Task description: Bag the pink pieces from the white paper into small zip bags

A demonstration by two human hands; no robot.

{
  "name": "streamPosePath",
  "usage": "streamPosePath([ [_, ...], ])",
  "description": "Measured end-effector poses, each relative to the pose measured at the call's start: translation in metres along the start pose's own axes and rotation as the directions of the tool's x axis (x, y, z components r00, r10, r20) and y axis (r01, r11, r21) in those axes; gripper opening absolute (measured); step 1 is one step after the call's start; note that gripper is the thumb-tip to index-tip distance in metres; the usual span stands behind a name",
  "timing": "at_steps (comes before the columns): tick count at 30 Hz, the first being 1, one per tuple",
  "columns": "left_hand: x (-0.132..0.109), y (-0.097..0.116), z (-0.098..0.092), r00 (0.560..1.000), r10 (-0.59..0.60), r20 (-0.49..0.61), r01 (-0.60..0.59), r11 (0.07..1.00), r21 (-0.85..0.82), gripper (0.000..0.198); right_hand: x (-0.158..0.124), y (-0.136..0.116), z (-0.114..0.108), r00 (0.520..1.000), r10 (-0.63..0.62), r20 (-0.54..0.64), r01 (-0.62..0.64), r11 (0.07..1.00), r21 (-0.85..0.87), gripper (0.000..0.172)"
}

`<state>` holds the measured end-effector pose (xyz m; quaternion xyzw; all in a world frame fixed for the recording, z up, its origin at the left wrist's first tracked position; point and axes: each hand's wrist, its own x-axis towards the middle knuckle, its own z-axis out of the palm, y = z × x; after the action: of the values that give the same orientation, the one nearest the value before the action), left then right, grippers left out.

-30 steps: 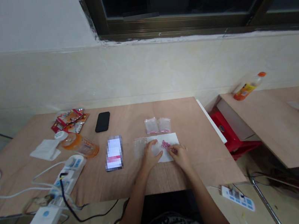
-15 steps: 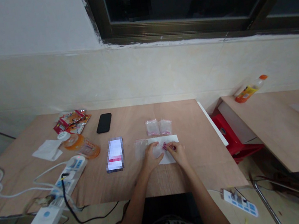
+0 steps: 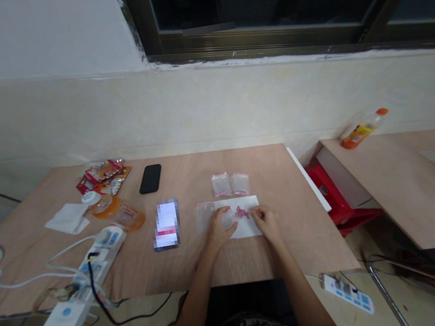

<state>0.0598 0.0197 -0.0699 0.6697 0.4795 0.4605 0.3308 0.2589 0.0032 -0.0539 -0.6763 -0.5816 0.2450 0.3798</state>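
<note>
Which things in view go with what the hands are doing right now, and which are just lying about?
Apparently in use:
pink pieces, between the left hand and right hand
white paper under them
clear plastic beside the left hand
probably the two small bags behind

Apparently lying about:
black phone
lit phone
nearer bottle
red packets
power strip

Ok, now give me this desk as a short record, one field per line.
Left hand: over a white rectangular paper sheet, curved open
Right hand: at the sheet's right edge, pinched close; any held item too small to tell
Between them: cluster of small pink pieces on the sheet
Beyond: two small clear plastic bags, side by side
Beside left hand: flat clear plastic bag
Farther left: phone with lit screen, black rectangular phone
</note>
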Motion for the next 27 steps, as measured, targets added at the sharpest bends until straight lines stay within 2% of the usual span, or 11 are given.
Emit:
streamPosePath([
  [5,0.000,0.001,0.000,1.000,0.010,0.004,-0.010,1.000,0.016,0.047,-0.004,-0.002,-0.009,1.000,-0.017,0.014,0.019,0.990,-0.141,0.029],
  [11,0.000,0.001,0.000,1.000,0.026,-0.002,-0.026,0.999,0.027,0.046,-0.011,-0.013,-0.007,0.995,-0.055,0.083,0.076,0.960,-0.269,0.020],
  [27,-0.001,0.000,0.000,1.000,-0.001,-0.001,0.001,1.000,0.022,0.047,-0.014,-0.015,-0.005,0.993,-0.071,0.091,0.093,0.957,-0.275,0.019],
])
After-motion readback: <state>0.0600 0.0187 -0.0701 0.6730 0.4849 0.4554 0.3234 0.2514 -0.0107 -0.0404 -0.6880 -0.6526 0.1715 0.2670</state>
